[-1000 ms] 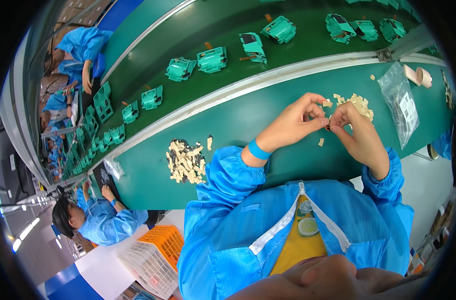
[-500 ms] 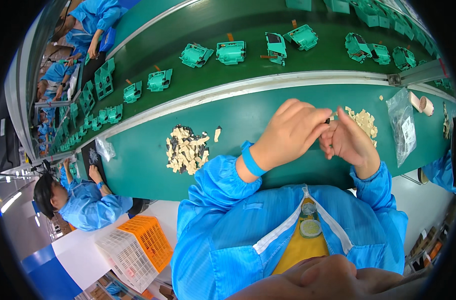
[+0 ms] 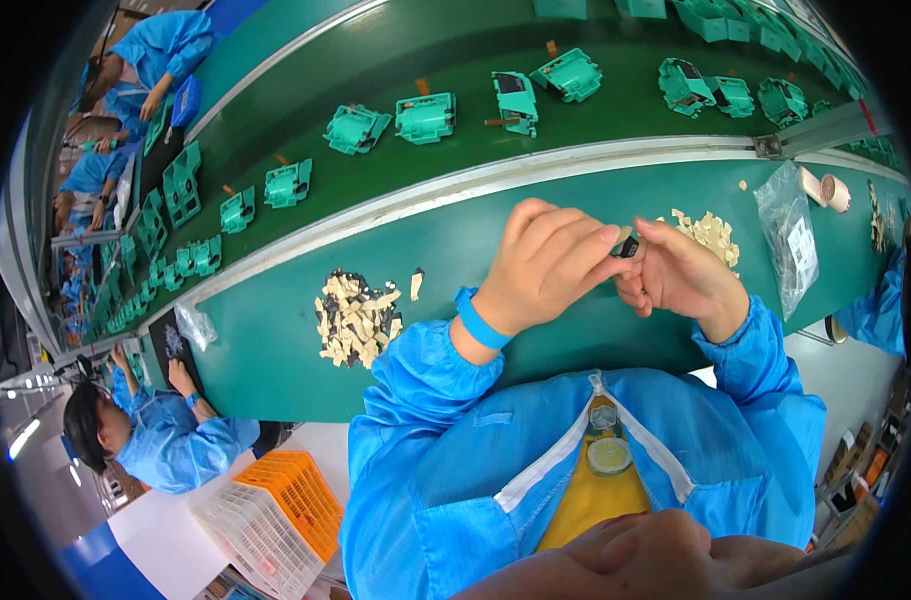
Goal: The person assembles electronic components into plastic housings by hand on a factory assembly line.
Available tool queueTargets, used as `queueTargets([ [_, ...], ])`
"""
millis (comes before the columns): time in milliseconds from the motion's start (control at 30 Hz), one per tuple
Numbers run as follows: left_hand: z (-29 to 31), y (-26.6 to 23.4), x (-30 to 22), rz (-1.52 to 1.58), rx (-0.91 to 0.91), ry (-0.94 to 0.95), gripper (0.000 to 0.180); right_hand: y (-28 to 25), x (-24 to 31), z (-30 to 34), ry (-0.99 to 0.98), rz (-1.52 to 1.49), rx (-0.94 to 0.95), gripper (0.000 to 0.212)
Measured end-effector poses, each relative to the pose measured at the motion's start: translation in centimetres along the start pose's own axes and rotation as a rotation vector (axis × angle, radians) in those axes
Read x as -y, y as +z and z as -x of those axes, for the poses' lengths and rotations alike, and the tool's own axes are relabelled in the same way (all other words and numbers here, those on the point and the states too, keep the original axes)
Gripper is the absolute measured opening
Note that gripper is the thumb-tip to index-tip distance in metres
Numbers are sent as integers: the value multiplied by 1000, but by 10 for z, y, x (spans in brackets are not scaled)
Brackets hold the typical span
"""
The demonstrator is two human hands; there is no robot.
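Note:
In front of my chest, my left hand [image 3: 547,262], with a blue band at its wrist, pinches a small black part [image 3: 628,247] between thumb and forefinger. A bit of cream shows at the part's upper edge. My right hand [image 3: 683,278] meets it from the other side, its thumb and curled fingers closed at the same small part. Beyond my right hand lies a pile of cream pieces [image 3: 710,236]. To the left of my left hand sits a heap of mixed cream and black pieces [image 3: 357,318], with one loose piece [image 3: 416,284] beside it.
A metal rail [image 3: 455,182] separates my green table from a green belt carrying several teal housings [image 3: 425,118]. A clear plastic bag [image 3: 790,240] and two pale rolls [image 3: 833,192] lie to the right. A co-worker [image 3: 180,440] sits at the left, near orange and white crates [image 3: 290,505].
The small black part has turned and shows more of its face between my fingers. The whole view has shifted slightly; my hands remain together.

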State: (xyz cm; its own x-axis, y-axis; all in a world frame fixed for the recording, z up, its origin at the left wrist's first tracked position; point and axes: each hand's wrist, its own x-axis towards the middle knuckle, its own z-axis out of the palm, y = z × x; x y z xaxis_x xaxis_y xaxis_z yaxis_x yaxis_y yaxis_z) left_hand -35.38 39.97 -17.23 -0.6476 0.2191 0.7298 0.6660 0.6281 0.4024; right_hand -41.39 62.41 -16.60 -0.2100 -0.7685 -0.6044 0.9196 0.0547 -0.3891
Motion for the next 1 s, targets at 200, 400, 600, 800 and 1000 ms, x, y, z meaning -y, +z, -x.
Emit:
queueTargets([
  [200,-1,8,1,-19,50,39,69,-7,5,-1,-103,12,18,40],
  [400,-10,33,-13,81,127,-61,70,-44,20,36,-286,197,-157,18],
  [600,-2,130,-33,148,131,-304,31,-97,38,76,-782,329,-635,17],
  [800,23,174,-30,58,271,-241,22,-6,103,-34,-930,1077,-453,57],
  [1000,38,127,-40,154,340,-207,29,20,108,-183,-979,1549,-690,86],
])
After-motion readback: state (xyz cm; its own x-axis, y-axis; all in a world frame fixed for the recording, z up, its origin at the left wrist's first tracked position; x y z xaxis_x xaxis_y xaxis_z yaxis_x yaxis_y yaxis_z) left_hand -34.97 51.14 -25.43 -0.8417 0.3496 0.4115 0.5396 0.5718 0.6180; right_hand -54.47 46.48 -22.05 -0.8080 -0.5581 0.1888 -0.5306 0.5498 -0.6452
